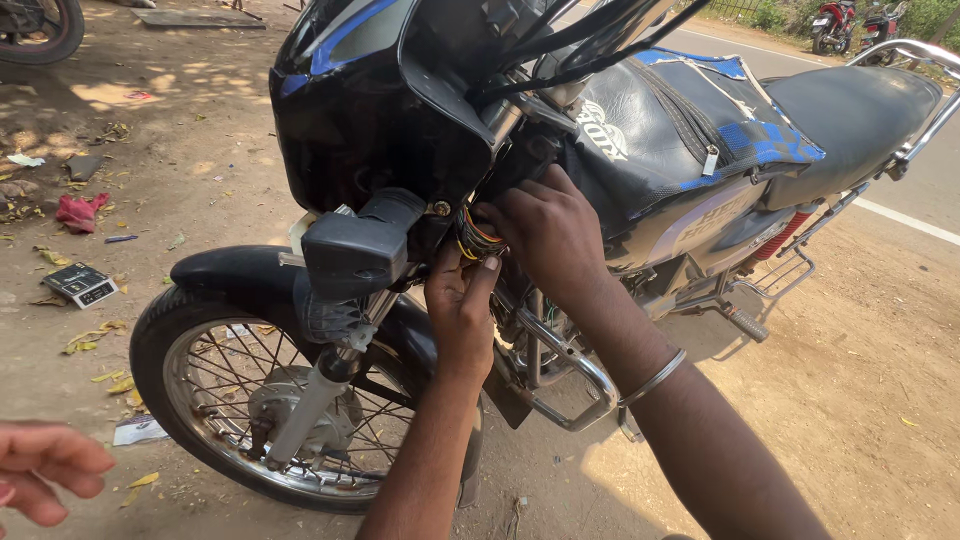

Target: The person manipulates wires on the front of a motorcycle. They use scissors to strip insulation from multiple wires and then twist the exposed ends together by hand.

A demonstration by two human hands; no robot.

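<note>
A co-worker's bare hand is seen at seven o'clock, nearest the camera, fingers curled loosely on nothing. At centre, a bundle of coloured wires, orange, yellow and black, tucked behind the black headlight cowl of the black-and-blue motorcycle, is gripped from below by the left hand, fingers pinched on it. The right hand is pressed on it from three o'clock, fingers closed. Wiring work appears under way; careful, fine fingertip handling is judged necessary.
</note>
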